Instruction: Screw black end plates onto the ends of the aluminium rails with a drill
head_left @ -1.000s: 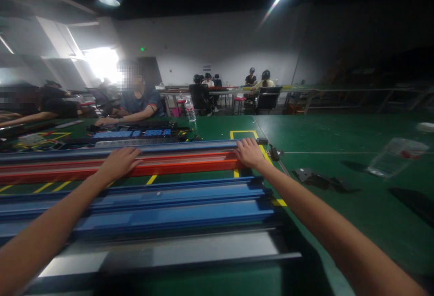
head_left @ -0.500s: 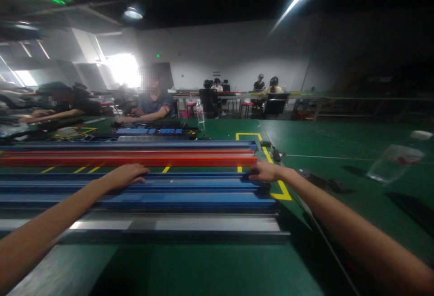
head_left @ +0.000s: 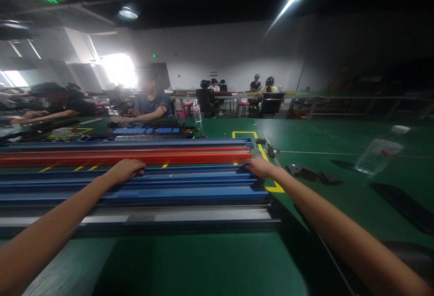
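Long blue rails (head_left: 203, 193) lie side by side across the green table (head_left: 190, 260), with a red rail (head_left: 190, 157) beyond them and a silver rail (head_left: 210, 214) nearer to me. My left hand (head_left: 127, 170) rests over the far blue rail, its fingers curled down on the rail's edge. At the right end of that same rail, my right hand (head_left: 258, 167) has its fingers bent round the edge. Both hands grip this blue rail, though some fingertips are hidden. Another blue rail (head_left: 224, 142) lies behind the red one.
Yellow tape (head_left: 275, 189) marks the table near the rail ends. Small black parts (head_left: 312, 174) and a water bottle (head_left: 381, 153) are on the right. A second bottle (head_left: 197, 111) stands at the back. Across the table, a person (head_left: 151, 104) sits before blue-and-black parts (head_left: 145, 130).
The whole view has shifted slightly, so the room and bottle appear further left. Both hands remain at the far blue rail, with little visible movement against it.
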`<action>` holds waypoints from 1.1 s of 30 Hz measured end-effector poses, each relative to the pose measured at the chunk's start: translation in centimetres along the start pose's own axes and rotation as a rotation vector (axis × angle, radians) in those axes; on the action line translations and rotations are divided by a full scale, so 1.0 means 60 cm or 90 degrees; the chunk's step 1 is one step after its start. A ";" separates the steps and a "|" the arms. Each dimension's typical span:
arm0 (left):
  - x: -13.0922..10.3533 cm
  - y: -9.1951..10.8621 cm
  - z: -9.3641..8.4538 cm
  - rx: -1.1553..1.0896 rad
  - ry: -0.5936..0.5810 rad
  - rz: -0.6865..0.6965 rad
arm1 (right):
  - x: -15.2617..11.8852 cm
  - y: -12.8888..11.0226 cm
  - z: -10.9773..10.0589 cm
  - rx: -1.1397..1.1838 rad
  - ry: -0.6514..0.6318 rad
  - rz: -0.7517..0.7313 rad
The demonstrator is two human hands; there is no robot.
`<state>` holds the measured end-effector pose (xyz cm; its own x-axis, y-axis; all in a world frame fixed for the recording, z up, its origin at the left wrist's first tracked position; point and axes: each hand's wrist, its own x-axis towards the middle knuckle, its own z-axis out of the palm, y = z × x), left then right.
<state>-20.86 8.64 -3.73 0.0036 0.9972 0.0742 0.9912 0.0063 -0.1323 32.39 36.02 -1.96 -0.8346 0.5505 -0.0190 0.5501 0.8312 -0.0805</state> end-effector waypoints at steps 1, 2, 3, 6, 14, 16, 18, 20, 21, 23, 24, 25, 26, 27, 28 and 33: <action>0.002 0.000 0.000 0.011 -0.006 -0.001 | 0.003 0.002 0.001 -0.007 0.007 -0.001; 0.005 0.001 0.000 0.023 -0.013 -0.001 | 0.006 0.003 0.002 -0.014 0.015 -0.001; 0.007 0.001 -0.001 0.035 -0.017 -0.003 | 0.009 0.004 0.003 -0.023 0.025 -0.001; 0.013 0.001 -0.003 0.061 -0.019 -0.009 | 0.017 0.008 0.007 -0.055 0.079 0.004; 0.024 -0.002 -0.001 0.116 0.024 -0.023 | 0.033 0.023 0.021 -0.115 0.201 0.011; 0.026 -0.001 0.001 0.141 0.065 -0.025 | 0.038 0.027 0.024 -0.121 0.197 0.003; 0.028 0.001 0.002 0.172 0.097 -0.030 | 0.043 0.030 0.026 -0.124 0.191 -0.009; 0.030 0.002 0.003 0.188 0.105 -0.032 | 0.046 0.032 0.026 -0.124 0.187 -0.019; 0.032 0.002 0.003 0.190 0.105 -0.032 | 0.048 0.033 0.025 -0.124 0.185 -0.022; 0.035 0.002 0.003 0.188 0.110 -0.030 | 0.051 0.033 0.025 -0.122 0.183 -0.022; 0.037 0.001 0.003 0.187 0.114 -0.032 | 0.052 0.034 0.025 -0.122 0.183 -0.020; 0.039 0.001 0.003 0.186 0.119 -0.034 | 0.054 0.034 0.026 -0.122 0.184 -0.016; 0.041 0.001 0.003 0.188 0.123 -0.038 | 0.055 0.034 0.026 -0.122 0.185 -0.011; 0.043 0.001 0.002 0.193 0.126 -0.043 | 0.057 0.035 0.027 -0.122 0.185 -0.004; 0.046 0.002 0.002 0.201 0.126 -0.049 | 0.058 0.036 0.028 -0.123 0.185 0.002; 0.059 0.005 -0.001 0.255 0.116 -0.082 | 0.063 0.037 0.031 -0.123 0.179 0.023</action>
<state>-20.54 12.15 -3.44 -0.0570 0.9574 0.2831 0.8563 0.1927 -0.4792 30.41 39.83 -4.07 -0.7890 0.5572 0.2586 0.5966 0.7954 0.1063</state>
